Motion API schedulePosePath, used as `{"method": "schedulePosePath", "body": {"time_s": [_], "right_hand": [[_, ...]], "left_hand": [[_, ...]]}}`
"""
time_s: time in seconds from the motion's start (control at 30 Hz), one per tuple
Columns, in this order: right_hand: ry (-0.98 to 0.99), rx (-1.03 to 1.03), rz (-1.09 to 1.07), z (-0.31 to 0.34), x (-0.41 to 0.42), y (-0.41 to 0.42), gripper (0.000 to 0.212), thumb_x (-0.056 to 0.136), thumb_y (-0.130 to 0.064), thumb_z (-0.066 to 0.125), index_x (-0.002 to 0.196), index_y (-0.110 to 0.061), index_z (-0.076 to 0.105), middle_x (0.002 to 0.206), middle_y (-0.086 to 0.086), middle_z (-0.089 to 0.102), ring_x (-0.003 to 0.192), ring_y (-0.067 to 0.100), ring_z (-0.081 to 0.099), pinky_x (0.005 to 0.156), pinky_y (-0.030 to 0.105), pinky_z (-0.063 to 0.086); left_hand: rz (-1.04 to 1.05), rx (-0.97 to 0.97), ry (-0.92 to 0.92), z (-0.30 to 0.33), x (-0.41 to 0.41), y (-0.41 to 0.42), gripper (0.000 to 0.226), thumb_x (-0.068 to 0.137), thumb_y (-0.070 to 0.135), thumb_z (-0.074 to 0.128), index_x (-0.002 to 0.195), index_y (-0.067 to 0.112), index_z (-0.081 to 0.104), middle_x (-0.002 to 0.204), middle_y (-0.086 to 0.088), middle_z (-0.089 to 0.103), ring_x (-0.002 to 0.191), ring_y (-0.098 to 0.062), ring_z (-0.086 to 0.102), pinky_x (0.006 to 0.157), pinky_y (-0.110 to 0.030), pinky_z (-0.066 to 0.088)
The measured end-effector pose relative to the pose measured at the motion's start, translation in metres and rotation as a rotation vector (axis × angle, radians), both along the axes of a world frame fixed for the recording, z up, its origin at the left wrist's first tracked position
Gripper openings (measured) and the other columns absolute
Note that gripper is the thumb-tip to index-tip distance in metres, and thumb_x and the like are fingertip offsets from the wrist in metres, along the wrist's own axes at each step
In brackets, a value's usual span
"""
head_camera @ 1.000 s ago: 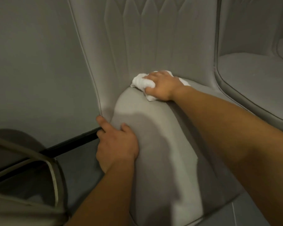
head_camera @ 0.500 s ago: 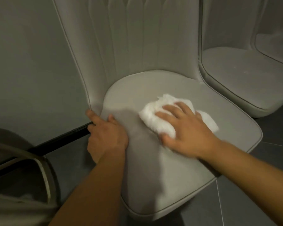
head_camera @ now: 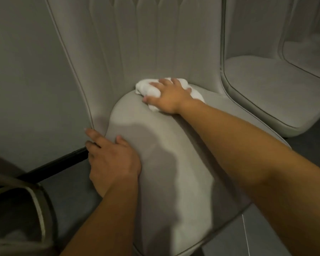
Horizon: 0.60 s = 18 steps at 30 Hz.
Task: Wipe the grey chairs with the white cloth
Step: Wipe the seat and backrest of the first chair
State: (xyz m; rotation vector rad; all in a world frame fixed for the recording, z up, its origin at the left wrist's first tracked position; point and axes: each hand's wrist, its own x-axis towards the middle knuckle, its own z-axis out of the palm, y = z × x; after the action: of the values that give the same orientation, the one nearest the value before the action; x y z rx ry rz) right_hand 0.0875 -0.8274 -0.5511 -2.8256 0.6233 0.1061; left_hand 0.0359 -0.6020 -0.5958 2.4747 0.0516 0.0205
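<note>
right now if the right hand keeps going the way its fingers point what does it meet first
The right hand, pressing the white cloth at the rear of the seat, points up and left toward the chair's backrest. It would probably meet the backrest's base first; the depth there is unclear.

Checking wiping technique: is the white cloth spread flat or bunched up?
Bunched: the white cloth sits in a crumpled wad under the right hand on the seat.
</note>
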Motion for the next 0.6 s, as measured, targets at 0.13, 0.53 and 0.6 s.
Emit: {"method": "schedulePosePath", "body": {"time_s": [0.13, 0.53, 0.6], "right_hand": [[-0.039, -0.018, -0.032, -0.002, 0.018, 0.0, 0.076, 0.079, -0.077, 0.043, 0.149, -0.048, 0.033, 0.159, -0.008, 0.031, 0.15, 0.027, 0.016, 0.113, 0.067, 0.018], [0.071, -0.053, 0.054, 0.01, -0.259, 0.08, 0.092, 0.072, -0.097, 0.029, 0.153, -0.059, 0.009, 0.167, -0.023, 0.0, 0.153, 0.011, -0.016, 0.119, 0.056, 0.012], [0.104, -0.048, 0.065, 0.011, -0.251, 0.082, 0.092, 0.07, -0.098, 0.026, 0.152, -0.061, 0.007, 0.166, -0.025, -0.003, 0.153, 0.01, -0.018, 0.12, 0.057, 0.007]], "left_hand": [[-0.005, 0.001, 0.007, 0.002, -0.001, 0.002, 0.07, 0.101, 0.047, 0.027, 0.157, 0.019, -0.007, 0.154, -0.019, 0.031, 0.125, -0.042, 0.047, 0.092, -0.052, 0.04], [-0.034, -0.03, 0.036, 0.005, -0.003, 0.004, 0.069, 0.102, 0.046, 0.026, 0.157, 0.018, -0.006, 0.144, -0.023, 0.038, 0.111, -0.046, 0.053, 0.084, -0.052, 0.041], [-0.032, -0.035, 0.048, 0.006, -0.003, 0.003, 0.069, 0.102, 0.046, 0.025, 0.156, 0.019, -0.007, 0.145, -0.022, 0.037, 0.111, -0.047, 0.053, 0.085, -0.053, 0.041]]}}
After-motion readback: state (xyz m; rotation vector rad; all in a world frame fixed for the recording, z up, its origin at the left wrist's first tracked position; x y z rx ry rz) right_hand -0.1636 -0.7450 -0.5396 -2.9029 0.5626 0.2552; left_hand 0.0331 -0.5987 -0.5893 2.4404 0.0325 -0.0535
